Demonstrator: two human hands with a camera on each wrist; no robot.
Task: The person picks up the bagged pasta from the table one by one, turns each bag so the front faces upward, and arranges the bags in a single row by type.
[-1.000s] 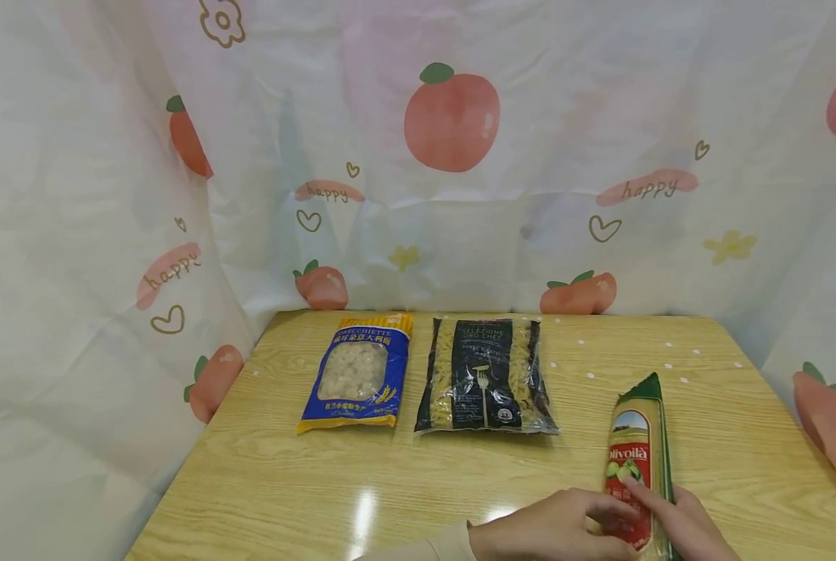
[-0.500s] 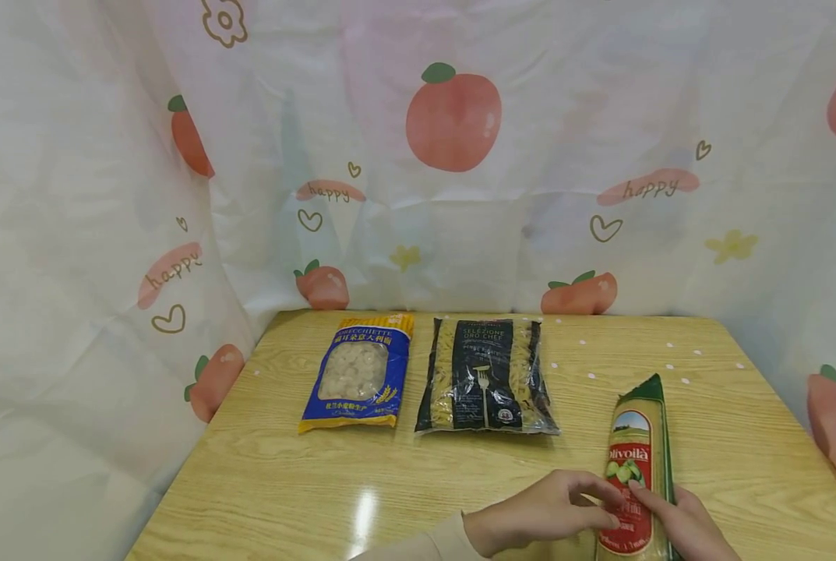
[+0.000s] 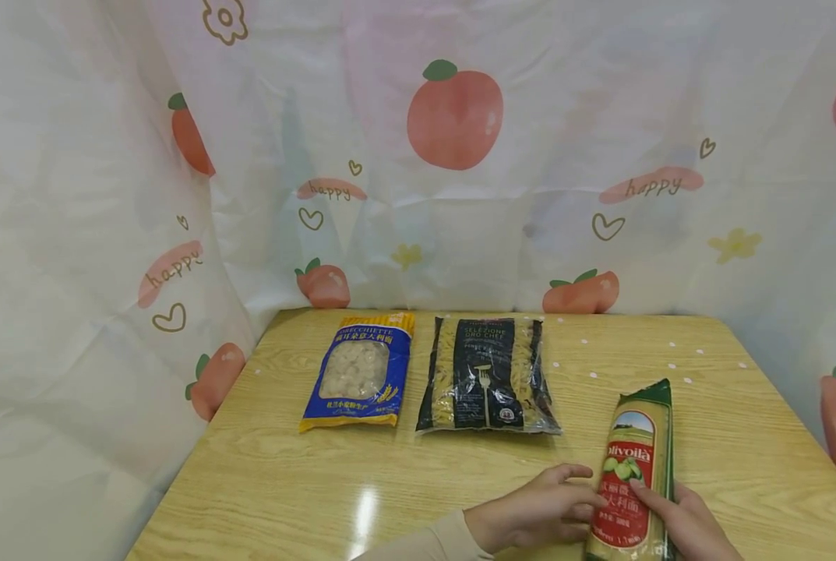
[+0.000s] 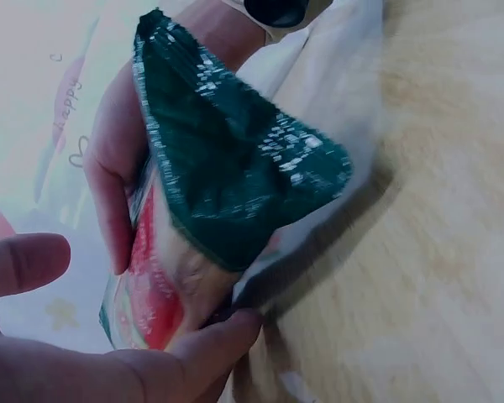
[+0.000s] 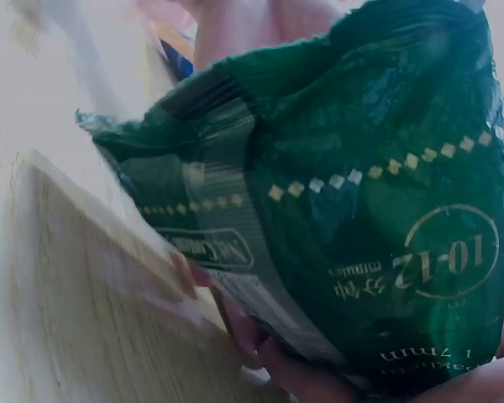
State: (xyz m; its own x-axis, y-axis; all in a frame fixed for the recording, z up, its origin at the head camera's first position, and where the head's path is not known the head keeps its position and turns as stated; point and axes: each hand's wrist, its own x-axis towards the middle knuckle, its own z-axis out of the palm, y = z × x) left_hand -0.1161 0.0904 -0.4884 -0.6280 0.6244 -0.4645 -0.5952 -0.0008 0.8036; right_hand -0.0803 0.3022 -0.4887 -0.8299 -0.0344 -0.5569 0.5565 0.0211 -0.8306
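Note:
A tall spaghetti package (image 3: 626,460) with a red label and green ends stands at the table's right front, tilted slightly. My right hand (image 3: 693,526) grips its right side, thumb across the front label. Beside its left edge, my left hand (image 3: 537,510) has its fingers spread. In the left wrist view, the thumb (image 4: 25,264) stays apart from the pack, while a finger lies along its lower edge; I cannot tell if it touches. The green end (image 5: 361,193) fills much of the right wrist view, hiding most of the right hand.
A blue and yellow orecchiette bag (image 3: 357,374) lies at the back left of the wooden table (image 3: 263,483). Right of it lies a black and clear pasta bag (image 3: 486,378). Small white spots dot the back right. A fruit-print curtain (image 3: 453,226) encloses the table.
The spaghetti package has turned a little, and its top now leans slightly differently. My left hand has drawn back leftward from the label, its fingers opening out. My right hand keeps its grip.

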